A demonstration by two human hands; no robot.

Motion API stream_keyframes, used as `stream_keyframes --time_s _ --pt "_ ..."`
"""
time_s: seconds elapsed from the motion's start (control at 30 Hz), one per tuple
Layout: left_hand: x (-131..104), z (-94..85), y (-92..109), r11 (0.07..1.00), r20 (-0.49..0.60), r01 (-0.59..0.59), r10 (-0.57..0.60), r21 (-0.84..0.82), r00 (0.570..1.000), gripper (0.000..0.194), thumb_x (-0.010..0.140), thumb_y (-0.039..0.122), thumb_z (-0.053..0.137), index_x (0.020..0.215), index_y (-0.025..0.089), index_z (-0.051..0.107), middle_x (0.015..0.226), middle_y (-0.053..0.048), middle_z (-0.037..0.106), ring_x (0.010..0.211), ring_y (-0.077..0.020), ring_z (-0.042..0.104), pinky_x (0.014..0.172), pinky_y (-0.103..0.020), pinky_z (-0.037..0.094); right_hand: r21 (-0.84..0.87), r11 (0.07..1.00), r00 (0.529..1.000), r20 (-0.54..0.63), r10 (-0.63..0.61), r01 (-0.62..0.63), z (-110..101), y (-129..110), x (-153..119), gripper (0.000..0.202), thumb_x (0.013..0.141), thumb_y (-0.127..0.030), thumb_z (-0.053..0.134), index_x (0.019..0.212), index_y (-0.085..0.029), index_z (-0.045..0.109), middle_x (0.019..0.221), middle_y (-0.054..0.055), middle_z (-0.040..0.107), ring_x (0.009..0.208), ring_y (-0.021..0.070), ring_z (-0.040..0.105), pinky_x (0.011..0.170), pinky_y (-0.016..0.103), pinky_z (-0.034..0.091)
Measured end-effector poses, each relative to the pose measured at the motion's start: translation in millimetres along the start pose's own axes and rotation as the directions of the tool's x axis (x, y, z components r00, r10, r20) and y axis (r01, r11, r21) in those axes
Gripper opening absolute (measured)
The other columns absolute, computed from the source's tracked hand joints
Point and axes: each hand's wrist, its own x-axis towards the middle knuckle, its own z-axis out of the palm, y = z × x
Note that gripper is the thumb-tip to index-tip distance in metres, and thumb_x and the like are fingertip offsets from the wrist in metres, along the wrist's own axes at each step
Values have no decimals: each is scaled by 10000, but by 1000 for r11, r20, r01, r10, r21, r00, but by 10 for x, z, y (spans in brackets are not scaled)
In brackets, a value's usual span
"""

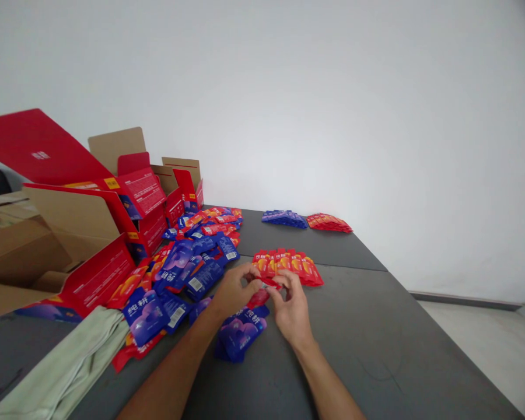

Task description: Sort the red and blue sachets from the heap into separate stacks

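Observation:
Between my two hands is a red packet [259, 298], pinched by the fingers of both. My left hand [236, 290] grips its left side and my right hand [291, 308] its upper right. Just beyond them lies a row of overlapping red packets [304, 269]. Blue packets [241, 333] lie on the table below the held packet, partly behind my left wrist. A large loose pile of blue and red packets [205, 279] spreads to the left of my left hand.
Open red cartons [100, 279] stand along the left. A pale green cloth [76, 361] lies at the front left of the dark table [376, 338]. Near the wall are a blue packet stack [284, 219] and a red one [328, 223].

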Motion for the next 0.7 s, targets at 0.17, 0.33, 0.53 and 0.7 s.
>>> stream_keyframes --time_s 0.17,0.33,0.53,0.7 --pt "0 48 7 997 50 68 -69 25 996 194 824 265 552 681 156 625 666 11 607 642 -123 525 607 -227 388 301 926 973 34 228 -228 54 -33 11 297 776 -283 722 998 -216 536 690 -42 613 628 127 536 640 250 435" --pt "-19 144 -16 988 -11 141 -142 -57 990 198 805 267 559 650 153 601 588 34 543 569 -102 458 543 -220 336 299 906 953 136 272 -301 1 -55 32 217 785 -346 706 905 -191 615 712 -15 621 620 123 512 589 238 390" --pt "-38 196 9 985 -31 164 -166 -60 986 186 787 257 572 655 145 642 583 23 559 573 -109 478 551 -225 341 110 962 966 93 242 -251 -19 28 -12 174 828 -335 632 758 -178 665 665 -15 593 604 123 469 580 245 362" --pt "-30 197 36 966 32 181 -179 -183 983 228 824 319 563 676 153 614 583 34 533 558 -100 455 537 -217 333 77 971 974 42 221 -224 17 17 -36 181 847 -337 597 768 -181 647 640 -23 566 586 125 466 559 240 364"
